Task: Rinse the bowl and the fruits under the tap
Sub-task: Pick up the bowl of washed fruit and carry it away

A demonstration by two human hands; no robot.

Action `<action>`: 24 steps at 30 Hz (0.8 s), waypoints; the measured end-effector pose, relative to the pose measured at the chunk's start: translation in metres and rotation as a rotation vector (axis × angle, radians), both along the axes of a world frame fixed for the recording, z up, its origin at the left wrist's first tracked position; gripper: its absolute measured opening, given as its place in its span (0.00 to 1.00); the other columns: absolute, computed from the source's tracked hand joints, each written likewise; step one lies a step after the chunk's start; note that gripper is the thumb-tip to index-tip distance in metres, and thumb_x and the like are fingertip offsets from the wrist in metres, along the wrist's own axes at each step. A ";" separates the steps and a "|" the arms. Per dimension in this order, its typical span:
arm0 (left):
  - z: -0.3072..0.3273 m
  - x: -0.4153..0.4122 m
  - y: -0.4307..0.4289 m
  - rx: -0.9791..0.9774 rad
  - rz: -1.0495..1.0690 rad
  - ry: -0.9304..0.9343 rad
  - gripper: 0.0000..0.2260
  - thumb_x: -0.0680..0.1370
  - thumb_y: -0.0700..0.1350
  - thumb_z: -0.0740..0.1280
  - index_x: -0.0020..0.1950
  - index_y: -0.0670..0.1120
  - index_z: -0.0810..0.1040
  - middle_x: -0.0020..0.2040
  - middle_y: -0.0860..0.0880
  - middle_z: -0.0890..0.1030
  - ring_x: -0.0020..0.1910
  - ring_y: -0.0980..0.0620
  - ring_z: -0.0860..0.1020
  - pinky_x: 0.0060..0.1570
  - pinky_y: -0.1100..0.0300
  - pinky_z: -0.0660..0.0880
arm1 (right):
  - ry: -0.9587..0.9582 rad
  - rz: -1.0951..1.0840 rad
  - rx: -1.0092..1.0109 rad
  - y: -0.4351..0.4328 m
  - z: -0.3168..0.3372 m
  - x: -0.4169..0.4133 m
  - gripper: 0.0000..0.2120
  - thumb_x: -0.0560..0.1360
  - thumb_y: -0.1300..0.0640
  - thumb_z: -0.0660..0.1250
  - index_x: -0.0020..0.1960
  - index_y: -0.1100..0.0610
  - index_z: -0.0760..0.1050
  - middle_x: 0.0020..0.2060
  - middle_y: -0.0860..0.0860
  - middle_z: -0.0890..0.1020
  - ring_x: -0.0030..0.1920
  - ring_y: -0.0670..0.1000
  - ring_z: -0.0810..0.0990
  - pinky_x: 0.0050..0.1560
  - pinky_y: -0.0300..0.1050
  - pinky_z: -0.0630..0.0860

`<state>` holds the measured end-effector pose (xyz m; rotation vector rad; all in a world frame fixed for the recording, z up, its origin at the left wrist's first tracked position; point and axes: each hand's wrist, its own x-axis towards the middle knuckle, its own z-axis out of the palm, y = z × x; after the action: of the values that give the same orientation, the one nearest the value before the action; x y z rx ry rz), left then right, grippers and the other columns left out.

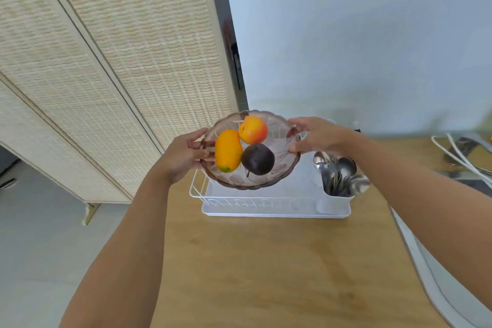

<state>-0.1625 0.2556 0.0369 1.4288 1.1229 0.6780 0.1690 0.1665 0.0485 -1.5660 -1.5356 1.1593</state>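
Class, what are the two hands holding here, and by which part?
Both hands, left hand and right hand, hold the glass bowl of fruit by opposite sides of its rim.

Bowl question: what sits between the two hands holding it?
In the head view, the glass bowl spans from left hand to right hand, carrying a mango, peach and dark plum.

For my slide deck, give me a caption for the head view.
Both hands, left hand and right hand, hold a glass bowl of three fruits above a white dish rack.

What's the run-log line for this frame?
hands: left, right grip bowl rim | contents: three fruits | position: over dish rack | rinse: not begun
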 end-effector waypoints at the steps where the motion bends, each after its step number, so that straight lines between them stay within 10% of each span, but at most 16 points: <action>1: -0.003 0.000 0.011 -0.005 -0.012 0.002 0.31 0.78 0.25 0.63 0.79 0.41 0.63 0.56 0.42 0.86 0.56 0.40 0.84 0.53 0.42 0.82 | 0.007 -0.001 -0.015 0.007 -0.003 -0.001 0.23 0.72 0.70 0.73 0.64 0.56 0.75 0.53 0.54 0.80 0.47 0.50 0.82 0.45 0.40 0.80; 24: -0.068 0.010 0.087 -0.141 -0.077 -0.070 0.32 0.78 0.25 0.63 0.80 0.42 0.61 0.60 0.41 0.84 0.55 0.41 0.85 0.51 0.44 0.83 | -0.218 -0.057 -0.165 0.071 -0.034 -0.010 0.24 0.72 0.73 0.72 0.66 0.65 0.73 0.61 0.64 0.77 0.51 0.55 0.78 0.42 0.37 0.78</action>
<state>-0.1524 0.3421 -0.0313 1.3125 1.0352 0.5785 0.1585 0.2375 0.0150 -1.8869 -1.5529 1.1388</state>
